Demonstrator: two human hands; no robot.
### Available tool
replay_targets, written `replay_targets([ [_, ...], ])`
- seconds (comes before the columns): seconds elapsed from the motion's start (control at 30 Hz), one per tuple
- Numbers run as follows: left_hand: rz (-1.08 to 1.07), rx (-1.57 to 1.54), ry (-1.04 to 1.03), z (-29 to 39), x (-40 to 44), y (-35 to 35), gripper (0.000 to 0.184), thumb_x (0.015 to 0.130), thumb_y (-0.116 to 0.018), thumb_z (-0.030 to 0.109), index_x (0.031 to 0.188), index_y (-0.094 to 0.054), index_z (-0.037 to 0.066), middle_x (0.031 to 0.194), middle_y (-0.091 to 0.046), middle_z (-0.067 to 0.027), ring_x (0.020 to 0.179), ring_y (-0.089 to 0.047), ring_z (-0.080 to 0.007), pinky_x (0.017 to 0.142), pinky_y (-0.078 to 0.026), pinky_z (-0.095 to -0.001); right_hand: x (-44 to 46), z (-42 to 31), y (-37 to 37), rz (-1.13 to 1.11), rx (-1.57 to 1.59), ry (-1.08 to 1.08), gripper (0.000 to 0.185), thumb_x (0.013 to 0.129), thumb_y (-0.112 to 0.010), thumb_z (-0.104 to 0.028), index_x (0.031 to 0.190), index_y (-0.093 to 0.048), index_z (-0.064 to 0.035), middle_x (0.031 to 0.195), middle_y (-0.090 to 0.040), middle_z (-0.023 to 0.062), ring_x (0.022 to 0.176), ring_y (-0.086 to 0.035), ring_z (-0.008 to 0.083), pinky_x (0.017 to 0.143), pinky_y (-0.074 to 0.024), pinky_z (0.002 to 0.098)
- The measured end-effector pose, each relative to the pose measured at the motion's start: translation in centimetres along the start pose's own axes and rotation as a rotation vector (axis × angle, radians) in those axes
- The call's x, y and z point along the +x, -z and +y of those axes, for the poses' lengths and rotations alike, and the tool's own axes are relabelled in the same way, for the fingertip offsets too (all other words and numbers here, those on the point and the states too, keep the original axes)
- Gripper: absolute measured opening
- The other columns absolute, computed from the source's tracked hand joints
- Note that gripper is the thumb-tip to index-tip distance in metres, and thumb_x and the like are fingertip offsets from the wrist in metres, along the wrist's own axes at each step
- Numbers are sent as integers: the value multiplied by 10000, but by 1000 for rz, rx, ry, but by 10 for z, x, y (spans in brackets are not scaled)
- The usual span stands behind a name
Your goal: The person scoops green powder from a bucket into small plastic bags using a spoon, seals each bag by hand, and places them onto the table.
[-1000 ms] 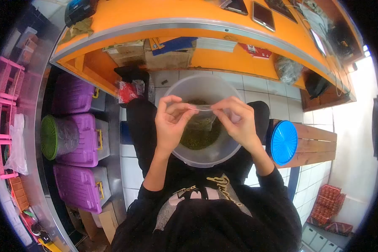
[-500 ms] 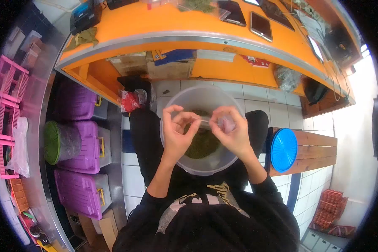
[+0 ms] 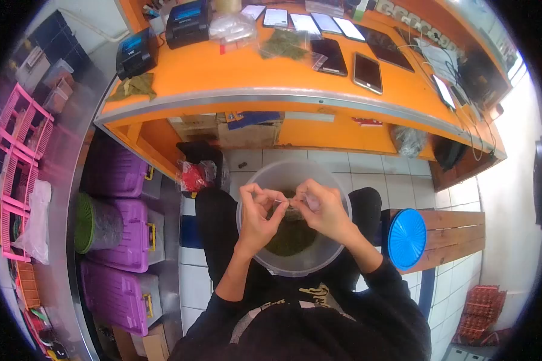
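Note:
Between my knees stands a translucent round bucket with a dark green, loose material at its bottom. My left hand pinches one side of a small clear bag above the bucket, thumb against fingertips. The other side of the bag's top edge is pinched by my right hand, which also has some crumpled clear plastic against its fingers. The two hands are close together, their fingertips nearly touching. The bag's lower part is hard to make out against the bucket.
An orange counter ahead carries phones, black devices and a bag of green leaves. Purple-lidded boxes and a green-lidded tub stand left. A blue lid lies on a wooden bench at right.
The view has tilted up, showing more of the counter. Both hands have come closer together, with the bag's top edge drawn in between them.

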State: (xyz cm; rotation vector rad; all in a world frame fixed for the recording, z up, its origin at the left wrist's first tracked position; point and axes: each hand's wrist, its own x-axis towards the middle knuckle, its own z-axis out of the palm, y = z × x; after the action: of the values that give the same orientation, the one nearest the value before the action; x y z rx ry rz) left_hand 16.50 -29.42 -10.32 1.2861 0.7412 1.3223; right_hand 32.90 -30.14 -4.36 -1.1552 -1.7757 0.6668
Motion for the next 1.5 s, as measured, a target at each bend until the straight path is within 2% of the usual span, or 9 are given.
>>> replay_targets([
  [0.17,-5,-121,125,11,1,15,419,849,-637,-52,1116,-325,36,1045,-609,-177,980,-623,-185,857,-501,-302,28,-11,22,-341,56,-55,202,742,-689,64,849,-543,-26,696,-628,63,692,-645,147,615,-493,262],
  [0.27,32,-185,93,20,9,12,455,878,-635,18,1215,-331,37,1153,-593,-223,964,-645,-206,842,-514,-300,58,-7,36,-349,187,-31,158,754,-670,25,798,-534,-42,702,-639,75,630,-626,187,565,-478,281],
  [0.4,189,-202,27,16,14,19,415,966,-516,112,1316,-304,40,1256,-546,-241,977,-649,-250,853,-534,-339,113,0,62,327,541,-142,144,892,-633,-148,982,-572,-54,792,-655,94,452,-515,69,366,-378,211],
  [0.5,237,-267,141,19,7,21,314,993,-439,104,1282,-340,30,1262,-539,-220,1000,-640,-265,870,-538,-371,114,4,61,378,672,-230,257,903,-635,-192,1090,-536,-46,819,-658,98,454,-518,78,369,-380,211],
  [0.73,178,-212,8,-8,5,16,270,977,-426,37,1245,-396,23,1228,-548,-164,1084,-586,-225,933,-493,-369,20,37,-7,-3,1127,-565,419,855,-646,-68,1214,-429,-69,1017,-548,94,840,-616,189,652,-533,288],
  [0.97,-19,-19,282,0,2,11,231,935,-541,41,1162,-528,6,1139,-586,-86,1015,-568,-146,897,-465,-290,-8,39,-22,-187,929,-653,404,822,-657,-11,1171,-457,-42,916,-601,80,833,-633,177,736,-538,325],
  [1.13,-65,35,262,-3,0,6,186,905,-605,38,1081,-591,-18,964,-639,-52,874,-609,-109,785,-507,-241,-7,43,-23,-120,506,-563,284,765,-769,-80,926,-535,-67,732,-594,25,597,-573,71,414,-419,221],
  [1.3,-6,-124,335,3,1,7,145,903,-620,57,1009,-665,-32,912,-673,-62,862,-628,-118,776,-503,-250,-5,31,-10,-153,516,-682,329,739,-800,-104,917,-525,-77,682,-562,-8,514,-518,54,361,-356,203],
  [1.5,174,-50,253,9,3,20,122,867,-659,29,978,-668,-24,826,-676,-68,727,-622,-102,679,-501,-241,-14,47,29,459,927,-455,101,925,-607,-155,944,-546,-77,590,-480,-44,448,-419,28,386,-322,180],
])
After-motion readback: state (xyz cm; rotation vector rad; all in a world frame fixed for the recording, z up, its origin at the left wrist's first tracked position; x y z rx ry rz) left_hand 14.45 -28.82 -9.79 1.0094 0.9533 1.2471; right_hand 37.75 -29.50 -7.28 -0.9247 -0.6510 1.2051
